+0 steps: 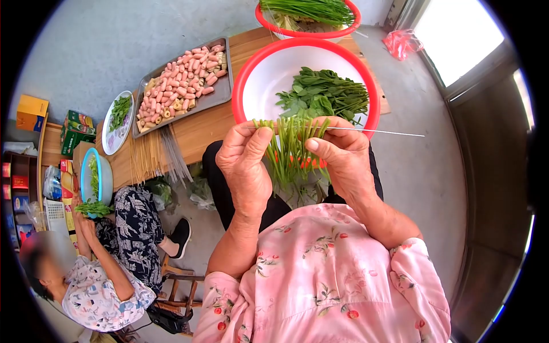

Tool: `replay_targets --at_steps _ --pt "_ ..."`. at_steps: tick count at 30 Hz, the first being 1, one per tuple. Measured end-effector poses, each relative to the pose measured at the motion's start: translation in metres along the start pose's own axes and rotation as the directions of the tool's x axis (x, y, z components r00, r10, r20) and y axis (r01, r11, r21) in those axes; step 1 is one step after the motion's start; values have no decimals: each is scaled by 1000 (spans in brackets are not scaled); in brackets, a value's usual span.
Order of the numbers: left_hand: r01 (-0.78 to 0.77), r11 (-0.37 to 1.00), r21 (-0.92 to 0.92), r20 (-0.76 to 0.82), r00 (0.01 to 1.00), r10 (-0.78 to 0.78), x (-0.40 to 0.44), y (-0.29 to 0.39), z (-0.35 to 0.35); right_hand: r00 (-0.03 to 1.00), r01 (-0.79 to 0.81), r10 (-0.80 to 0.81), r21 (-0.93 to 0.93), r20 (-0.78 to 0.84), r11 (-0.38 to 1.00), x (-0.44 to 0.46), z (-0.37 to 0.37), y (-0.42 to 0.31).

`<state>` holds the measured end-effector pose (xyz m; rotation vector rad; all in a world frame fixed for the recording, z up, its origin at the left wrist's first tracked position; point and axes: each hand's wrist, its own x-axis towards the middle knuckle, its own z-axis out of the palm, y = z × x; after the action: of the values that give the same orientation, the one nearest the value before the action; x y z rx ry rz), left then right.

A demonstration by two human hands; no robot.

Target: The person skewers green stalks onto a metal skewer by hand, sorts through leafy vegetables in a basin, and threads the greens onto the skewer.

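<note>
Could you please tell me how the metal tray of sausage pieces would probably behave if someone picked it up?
The metal tray looks stiff, so it should hold its shape. With so many sausage pieces heaped on it, it is probably rather heavy. Those pieces are short and rounded, so they may well roll if it tilts.

Decent room to pass over the floor around 2 o'clock, folks. The red-rimmed basin blocks 12 to 1, the metal tray hogs 10 to 11, and a thin skewer juts out just short of 3.
</note>
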<state>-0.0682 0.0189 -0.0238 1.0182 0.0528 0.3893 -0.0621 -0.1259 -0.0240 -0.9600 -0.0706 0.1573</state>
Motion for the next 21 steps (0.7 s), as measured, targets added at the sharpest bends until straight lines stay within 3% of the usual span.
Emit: replay_targets --at_steps 6,8,11,19,21 --pt "13 999 -39 -17 1000 -13 -1 0 -2 987 142 -143 -26 -72 990 -3 -5 1" --pt "4 999 -33 11 1000 -3 -1 -4 -8 983 167 -175 -116 -60 979 -2 -7 1" --pt "-7 1000 -26 44 999 8 -2 -4 -11 983 171 -181 -218 -28 961 -1 -11 0" --pt "-22 1000 -18 44 999 23 -2 -5 -12 975 218 -220 -262 23 940 4 -14 2" --pt "2 999 -35 -33 999 -3 -2 -3 -7 976 219 -216 -275 44 936 5 -15 2"
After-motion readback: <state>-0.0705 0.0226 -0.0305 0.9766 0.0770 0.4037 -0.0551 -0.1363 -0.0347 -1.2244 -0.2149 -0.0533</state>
